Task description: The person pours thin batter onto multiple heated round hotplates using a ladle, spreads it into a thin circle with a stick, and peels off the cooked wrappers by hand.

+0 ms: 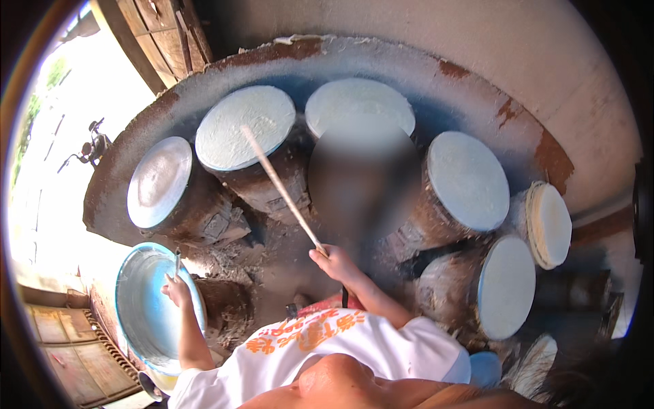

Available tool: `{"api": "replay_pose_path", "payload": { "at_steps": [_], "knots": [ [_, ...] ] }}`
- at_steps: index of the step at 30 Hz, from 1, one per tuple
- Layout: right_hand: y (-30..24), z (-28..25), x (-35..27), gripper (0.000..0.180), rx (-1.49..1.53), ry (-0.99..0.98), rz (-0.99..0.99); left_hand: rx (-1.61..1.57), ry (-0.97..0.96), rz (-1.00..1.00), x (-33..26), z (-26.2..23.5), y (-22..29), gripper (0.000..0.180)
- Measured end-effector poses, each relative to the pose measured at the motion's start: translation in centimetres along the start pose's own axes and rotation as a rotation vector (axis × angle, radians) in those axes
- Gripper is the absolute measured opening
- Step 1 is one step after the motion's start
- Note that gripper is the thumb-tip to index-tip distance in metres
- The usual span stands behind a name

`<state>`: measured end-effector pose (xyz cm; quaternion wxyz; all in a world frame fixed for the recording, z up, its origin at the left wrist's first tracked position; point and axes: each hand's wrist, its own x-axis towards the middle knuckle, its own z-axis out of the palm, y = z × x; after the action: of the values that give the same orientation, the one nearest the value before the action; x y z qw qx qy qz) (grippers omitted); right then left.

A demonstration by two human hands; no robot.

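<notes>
My right hand is closed around the near end of a long wooden stick. The stick's far tip rests on or just over a round griddle coated with pale, wet-looking batter, left of the middle. At the left, my left hand is above a wide blue-rimmed basin with whitish liquid inside. Its fingers grip a thin pale handle that sticks upward; the lower end is hidden, so its kind cannot be told.
Several griddles on sooty drum stoves curve around me: a bare-looking one, a far one and right-hand ones. A stack of pale round sheets sits far right. A curved wall stands behind; a dark blur covers the middle.
</notes>
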<state>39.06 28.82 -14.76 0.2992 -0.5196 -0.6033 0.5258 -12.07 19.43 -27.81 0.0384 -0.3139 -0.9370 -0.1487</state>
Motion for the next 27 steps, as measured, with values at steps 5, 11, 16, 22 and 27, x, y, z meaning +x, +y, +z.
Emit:
{"api": "replay_pose_path", "payload": {
  "at_steps": [5, 11, 16, 22, 27],
  "knots": [
    [-5.0, 8.9, 8.5, 0.030, -0.261, -0.254, -0.116, -0.757, -0.389, -0.689, 9.3, 2.6, -1.1, 0.067],
    [-11.3, 26.1, 16.6, 0.036, -0.705, -0.561, -0.392, -0.735, -0.666, -0.443, 5.7, 5.5, -6.2, 0.043],
    [-19.4, 39.9, 18.4, 0.019, -0.899, -0.751, -0.636, -0.806, -0.308, -0.733, 4.3, 1.8, -10.5, 0.058],
    [-14.0, 47.0, 19.0, 0.021, -0.996, -0.846, -0.743, -1.311, -0.420, -0.986, 4.5, -3.1, -16.0, 0.053],
    [-16.1, 48.3, 19.5, 0.026, -1.159, -0.841, -0.624, -1.073, -0.427, -0.769, 10.6, -0.3, -15.7, 0.054]
  ]
}}
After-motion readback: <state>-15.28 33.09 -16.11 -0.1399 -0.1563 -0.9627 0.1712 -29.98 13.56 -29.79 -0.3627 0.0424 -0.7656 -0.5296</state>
